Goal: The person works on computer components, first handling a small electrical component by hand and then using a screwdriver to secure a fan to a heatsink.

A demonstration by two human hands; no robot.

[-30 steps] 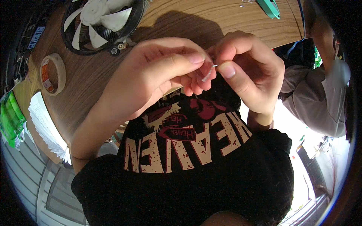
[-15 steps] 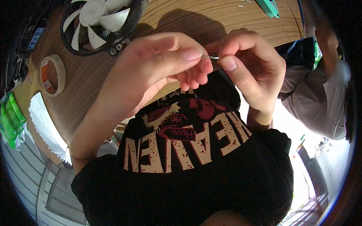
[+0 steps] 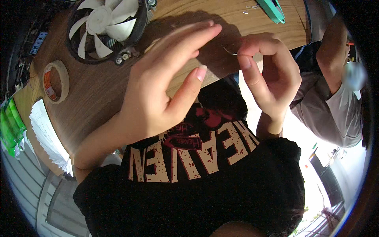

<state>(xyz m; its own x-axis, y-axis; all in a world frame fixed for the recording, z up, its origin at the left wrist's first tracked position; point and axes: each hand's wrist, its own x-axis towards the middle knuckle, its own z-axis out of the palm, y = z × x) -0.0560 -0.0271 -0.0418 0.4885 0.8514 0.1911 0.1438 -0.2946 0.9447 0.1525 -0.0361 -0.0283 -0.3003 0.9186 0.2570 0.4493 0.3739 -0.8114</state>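
Observation:
A short, thin, bent wire (image 3: 229, 51) sticks out leftward from between the thumb and forefinger of my right hand (image 3: 269, 73), which is closed in a pinch with its other fingers curled. My left hand (image 3: 158, 87) is open just to the left, fingers stretched toward the upper right and thumb apart, holding nothing. Both hands are raised above the near edge of the wooden table (image 3: 209, 19). A fan with white blades in a black frame (image 3: 98, 21) lies beyond my left hand.
A tape roll (image 3: 47, 75) and fanned white papers (image 3: 47, 130) lie at the left, beside a green package (image 3: 10, 126). A green tool (image 3: 272, 10) and small bits (image 3: 249, 8) are at the back. Another person's arm (image 3: 329, 55) and grey-clad legs (image 3: 316, 114) are at the right.
My left hand has released the wire and opened, its fingers rising up and away from my right hand. My right hand still pinches the wire and has shifted slightly rightward.

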